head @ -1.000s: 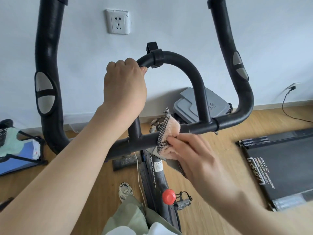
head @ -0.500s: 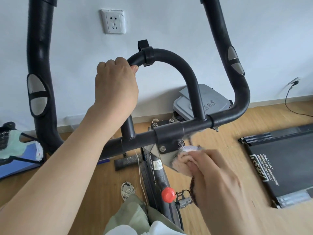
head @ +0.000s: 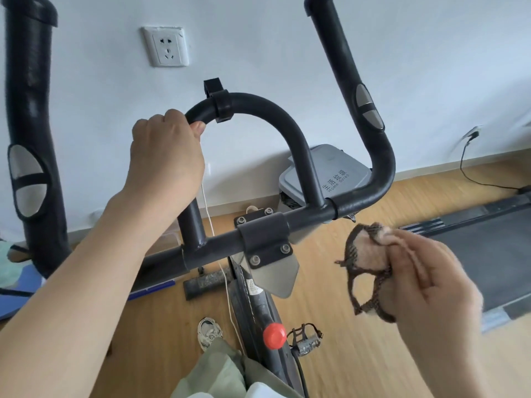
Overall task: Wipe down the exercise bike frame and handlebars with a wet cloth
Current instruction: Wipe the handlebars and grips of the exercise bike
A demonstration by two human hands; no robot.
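The black exercise bike handlebars (head: 301, 156) fill the middle of the view, with a cross bar (head: 218, 242) clamped by a bolted bracket (head: 265, 235). My left hand (head: 166, 156) grips the left side of the arched centre bar. My right hand (head: 431, 285) holds a pink cloth with a brown patterned edge (head: 365, 259), off to the right of the cross bar and clear of the bike. The frame's stem (head: 258, 308) with a red knob (head: 275, 335) runs down below the bracket.
A grey bin (head: 339, 173) stands by the wall behind the handlebars. A treadmill (head: 488, 248) lies on the wooden floor at right, with a cable plugged in above it. A wall socket (head: 166, 47) is upper left. My shoe (head: 208, 333) is beside the frame.
My right hand has left the cross bar with the cloth, dropped below the bracket, then moved out to the right. My left hand has kept its grip on the arched bar.
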